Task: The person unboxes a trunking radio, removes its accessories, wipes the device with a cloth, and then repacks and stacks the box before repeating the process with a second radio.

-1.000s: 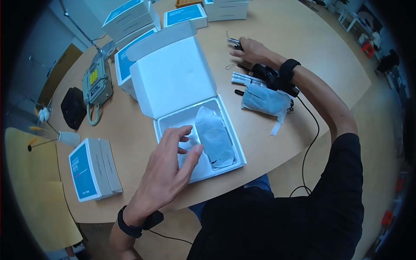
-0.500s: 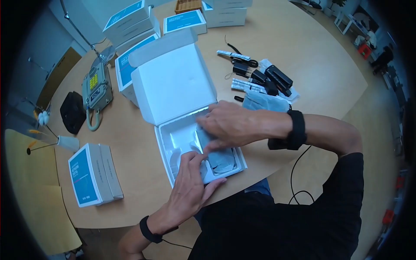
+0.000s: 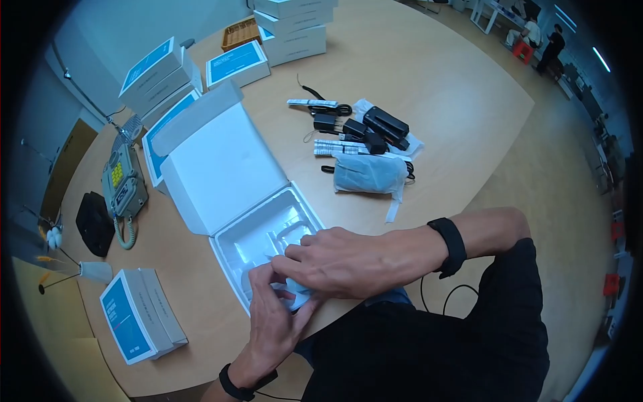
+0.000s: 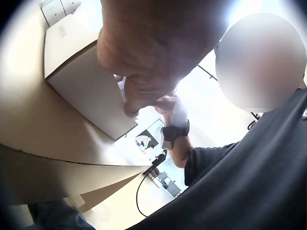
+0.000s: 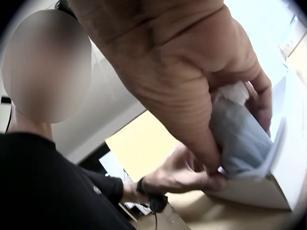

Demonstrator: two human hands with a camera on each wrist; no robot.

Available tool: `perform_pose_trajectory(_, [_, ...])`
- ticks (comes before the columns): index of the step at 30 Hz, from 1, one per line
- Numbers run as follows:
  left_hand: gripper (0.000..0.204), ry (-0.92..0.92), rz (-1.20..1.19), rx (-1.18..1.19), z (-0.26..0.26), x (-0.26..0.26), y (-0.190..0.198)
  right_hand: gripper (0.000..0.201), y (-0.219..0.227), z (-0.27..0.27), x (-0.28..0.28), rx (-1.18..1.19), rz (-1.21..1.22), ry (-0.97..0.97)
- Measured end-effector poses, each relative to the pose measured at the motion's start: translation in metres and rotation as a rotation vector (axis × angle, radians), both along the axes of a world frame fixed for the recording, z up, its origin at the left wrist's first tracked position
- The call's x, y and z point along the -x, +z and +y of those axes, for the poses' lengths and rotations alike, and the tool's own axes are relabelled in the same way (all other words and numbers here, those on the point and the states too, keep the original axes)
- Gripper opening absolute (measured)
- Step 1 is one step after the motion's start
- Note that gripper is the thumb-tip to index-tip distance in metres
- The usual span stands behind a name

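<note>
An open white box (image 3: 231, 249) lies near the table's front edge, its lid folded back. Inside its front part is a package in thin bluish wrapping (image 5: 244, 139), mostly covered by the hands in the head view. My right hand (image 3: 345, 262) grips this package from above, thumb on one side and fingers on the other in the right wrist view. At the near wall, my left hand (image 3: 273, 315) holds the box, its fingers over the rim and its thumb outside. White moulded tray compartments (image 3: 293, 231) show toward the box's back.
Beyond the box lie another wrapped package (image 3: 368, 174), black adapters (image 3: 325, 122) and a black device (image 3: 386, 127). Stacked blue-and-white boxes (image 3: 295, 40) stand at the back, more boxes (image 3: 137, 321) at the left. A telephone (image 3: 124, 177) sits on the left side.
My right hand has come from the loose items to the box and taken hold of the wrapped package, now nearer the front wall. My left hand has lowered onto that wall. The head view has shifted.
</note>
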State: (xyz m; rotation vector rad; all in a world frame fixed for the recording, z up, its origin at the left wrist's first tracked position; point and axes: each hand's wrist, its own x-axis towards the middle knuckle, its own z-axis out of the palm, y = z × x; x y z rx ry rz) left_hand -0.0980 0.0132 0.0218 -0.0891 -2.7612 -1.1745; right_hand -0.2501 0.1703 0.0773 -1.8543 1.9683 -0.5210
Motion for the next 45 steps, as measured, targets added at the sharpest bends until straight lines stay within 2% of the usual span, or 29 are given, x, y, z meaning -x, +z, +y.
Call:
perform_pose_trajectory(1, [0.088, -0.006, 0.091, 0.033, 0.0, 0.0, 0.001, 0.045, -0.004, 0.005, -0.001, 0.117, 0.04, -0.059])
perform_pose_trajectory(2, [0.092, -0.009, 0.186, 0.065, 0.001, 0.0, 0.004, 0.045, 0.002, 0.013, 0.0, 0.119, 0.036, -0.07])
perform_pose_trajectory(3, [0.092, -0.029, 0.182, 0.07, 0.0, 0.0, 0.01, 0.044, 0.015, 0.024, 0.002, 0.204, -0.255, -0.316])
perform_pose_trajectory(4, [0.094, 0.026, 0.298, 0.077, -0.001, -0.004, 0.019, 0.043, 0.022, 0.029, 0.003, 0.283, -0.548, -0.547])
perform_pose_trajectory(5, [0.095, 0.082, 0.413, 0.084, -0.002, -0.007, 0.025, 0.04, 0.005, 0.029, -0.001, 0.474, -0.88, -0.582])
perform_pose_trajectory(6, [0.095, 0.074, 0.409, 0.085, -0.006, -0.007, 0.03, 0.04, 0.0, 0.026, -0.009, 0.479, -0.883, -0.588])
perform_pose_trajectory(8, [0.094, -0.011, 0.499, 0.089, -0.015, -0.004, 0.038, 0.037, -0.006, 0.017, -0.024, 0.655, -1.648, -0.6])
perform_pose_trajectory(9, [0.078, 0.046, 0.549, -0.001, -0.015, -0.001, 0.042, 0.039, -0.011, 0.016, -0.03, 0.658, -1.825, -0.533])
perform_pose_trajectory(10, [0.078, 0.039, 0.549, 0.007, -0.018, 0.002, 0.05, 0.039, -0.015, 0.015, -0.035, 0.669, -1.828, -0.528])
perform_pose_trajectory(12, [0.061, -0.019, 0.606, 0.147, -0.025, 0.009, 0.071, 0.042, -0.022, 0.012, -0.041, 0.682, -2.014, -0.495])
perform_pose_trajectory(13, [0.046, 0.008, 0.672, 0.042, -0.016, 0.014, 0.075, 0.043, -0.022, 0.013, -0.042, 0.702, -2.023, -0.481])
perform_pose_trajectory(16, [0.042, -0.073, 0.583, 0.087, -0.013, 0.026, 0.096, 0.044, -0.019, 0.015, -0.042, 0.762, -2.03, -0.565])
perform_pose_trajectory(18, [0.033, -0.006, 0.534, 0.103, -0.011, 0.036, 0.103, 0.047, -0.019, 0.015, -0.038, 0.773, -2.036, -0.523])
perform_pose_trajectory(21, [0.02, -0.022, 0.529, -0.106, -0.019, 0.049, 0.106, 0.05, -0.026, 0.017, -0.027, 0.799, -2.037, -0.437])
perform_pose_trajectory(22, [0.02, -0.017, 0.531, -0.095, -0.02, 0.052, 0.109, 0.051, -0.031, 0.017, -0.024, 0.787, -2.056, -0.376])
perform_pose_trajectory(24, [0.016, -0.013, 0.533, -0.341, -0.019, 0.058, 0.118, 0.054, -0.038, 0.015, -0.019, 0.746, -2.102, -0.337])
perform_pose_trajectory(25, [0.014, -0.04, 0.575, -0.26, -0.023, 0.061, 0.122, 0.055, -0.04, 0.013, -0.017, 0.704, -2.125, -0.28])
perform_pose_trajectory(26, [0.025, 0.025, 0.589, -0.246, -0.018, 0.062, 0.13, 0.057, -0.043, 0.013, -0.015, 0.665, -2.147, -0.231])
perform_pose_trajectory(28, [0.027, 0.079, 0.726, -0.189, -0.033, 0.064, 0.14, 0.059, -0.048, 0.012, -0.016, 0.65, -2.144, -0.269])
perform_pose_trajectory(30, [0.028, 0.257, 0.842, -0.166, -0.045, 0.06, 0.156, 0.062, -0.048, 0.025, -0.018, 0.632, -2.133, -0.325])
perform_pose_trajectory(31, [0.028, 0.357, 0.953, -0.104, -0.058, 0.064, 0.155, 0.065, -0.046, 0.035, -0.019, 0.786, -2.114, -0.403])
perform_pose_trajectory(32, [0.025, 0.341, 1.022, -0.026, -0.053, 0.074, 0.157, 0.068, -0.043, 0.044, -0.019, 0.94, -2.083, -0.474])
perform_pose_trajectory(34, [0.019, 0.227, 0.779, 0.12, -0.061, 0.072, 0.147, 0.075, -0.034, 0.066, -0.012, 1.177, -1.836, -0.516])
perform_pose_trajectory(36, [0.013, 0.038, 0.649, 0.102, -0.036, 0.089, 0.124, 0.076, -0.025, 0.076, -0.006, 1.263, -1.563, -0.549])
perform_pose_trajectory(37, [0.012, -0.069, 0.524, -0.085, -0.017, 0.096, 0.114, 0.074, -0.022, 0.077, -0.006, 1.281, -1.525, -0.58])
perform_pose_trajectory(40, [0.015, -0.18, 0.213, -0.599, 0.029, 0.113, 0.093, 0.064, -0.015, 0.065, -0.006, 1.364, -1.519, -0.679])
perform_pose_trajectory(42, [0.016, -0.166, 0.081, -0.938, 0.057, 0.125, 0.087, 0.05, -0.023, 0.059, -0.004, 1.373, -1.739, -0.628])
perform_pose_trajectory(43, [0.015, -0.092, 0.046, -1.007, 0.065, 0.135, 0.08, 0.049, -0.024, 0.057, -0.007, 1.386, -1.768, -0.655])
perform_pose_trajectory(45, [0.015, -0.081, 0.049, -1.059, 0.077, 0.151, 0.067, 0.049, -0.025, 0.055, -0.002, 1.404, -1.796, -0.674])
